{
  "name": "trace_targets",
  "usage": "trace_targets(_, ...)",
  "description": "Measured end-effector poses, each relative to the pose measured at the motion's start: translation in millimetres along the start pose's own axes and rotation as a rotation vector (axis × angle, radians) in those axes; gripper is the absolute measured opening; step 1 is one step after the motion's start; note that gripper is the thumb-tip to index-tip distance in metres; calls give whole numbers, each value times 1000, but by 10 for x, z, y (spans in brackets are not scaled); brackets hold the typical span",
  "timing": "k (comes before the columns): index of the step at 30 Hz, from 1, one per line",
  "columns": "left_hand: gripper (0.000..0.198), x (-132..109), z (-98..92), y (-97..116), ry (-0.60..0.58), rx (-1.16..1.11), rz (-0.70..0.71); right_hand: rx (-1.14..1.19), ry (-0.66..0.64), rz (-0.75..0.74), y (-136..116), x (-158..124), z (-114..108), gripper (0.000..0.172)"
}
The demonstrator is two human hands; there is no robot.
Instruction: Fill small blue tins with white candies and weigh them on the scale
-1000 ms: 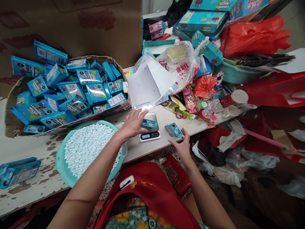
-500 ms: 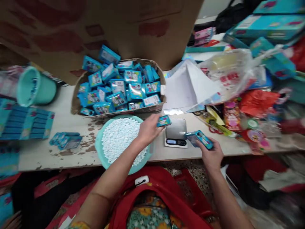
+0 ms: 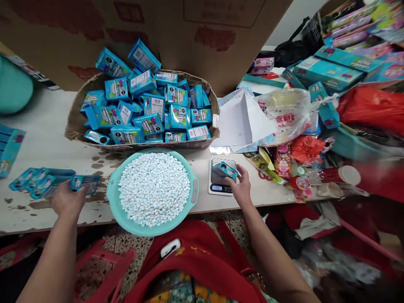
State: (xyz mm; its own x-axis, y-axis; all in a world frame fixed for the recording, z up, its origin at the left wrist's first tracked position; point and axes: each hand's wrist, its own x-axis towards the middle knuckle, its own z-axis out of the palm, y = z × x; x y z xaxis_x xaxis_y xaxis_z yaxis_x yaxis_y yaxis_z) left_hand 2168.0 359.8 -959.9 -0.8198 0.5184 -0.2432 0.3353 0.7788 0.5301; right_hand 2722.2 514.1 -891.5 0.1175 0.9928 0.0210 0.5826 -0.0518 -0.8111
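My left hand (image 3: 69,198) grips a small blue candy box (image 3: 91,185) low over the table at the left. Beside it lies a cluster of similar blue candy boxes (image 3: 39,181). At the centre stands a turquoise basin (image 3: 111,198) heaped with small pale candies (image 3: 154,189). To its right is a digital scale (image 3: 214,191) with a lit display. Another blue candy box (image 3: 227,170) is on the scale's plate, with the thumb and fingers of my right hand (image 3: 242,186) around its right end.
Behind the basin, a cut-down carton (image 3: 74,126) is piled with blue candy boxes. A large cardboard box (image 3: 164,33) rises behind it. Right of the scale lie white paper (image 3: 233,122), a clear plastic bag (image 3: 287,113) and assorted sweets. A turquoise bucket (image 3: 14,88) stands far left.
My left hand has moved from beside the scale to the boxes at the left, carrying a candy box. My right hand has brought its candy box leftward onto the scale.
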Motion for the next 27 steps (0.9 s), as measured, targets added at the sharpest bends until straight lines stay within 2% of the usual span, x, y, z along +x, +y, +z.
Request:
trace_targets(2, 62, -17, 99, -54, 38, 12, 0, 16, 57, 17, 69, -72, -144, 66)
trace_targets(4, 62, -126, 86, 68, 113, 28, 85, -2, 144, 70, 158, -148, -287, 60)
trace_targets(6, 59, -332, 45, 354, 201, 16, 243, -45, 226, 127, 253, -221, -395, 56)
trace_targets(8, 50, -624, 73, 752, 235, -11, 394, -68, 271, 167, 335, -283, -451, 53)
trace_targets(10, 42, -963, 216, 1171, 85, -71, 557, -69, 293, 189, 394, -327, -461, 51)
trace_targets(12, 43, -1279, 440, 1511, -187, -13, 757, -65, 312, 202, 429, -352, -448, 50)
trace_targets(14, 46, -1506, 659, 1720, -311, 136, 843, -57, 322, 209, 448, -365, -441, 50)
trace_targets(15, 46, -1576, 745, 1775, -322, 208, 856, -52, 322, 211, 454, -371, -443, 50)
trace_targets(18, 39, -1628, 880, 1813, -267, 308, 873, -32, 310, 215, 442, -392, -463, 50)
trace_targets(20, 37, -1593, 895, 1801, -274, 297, 902, -17, 292, 215, 400, -395, -454, 49)
trace_targets(22, 34, -1556, 884, 1802, -271, 227, 860, 4, 250, 207, 331, -364, -396, 47)
trace_targets(24, 30, -1534, 856, 1827, -233, 85, 713, 35, 183, 162, 247, -282, -286, 50)
trace_targets(27, 23, -1503, 773, 1896, -192, -348, 321, 47, 56, 55, 94, -87, -73, 62)
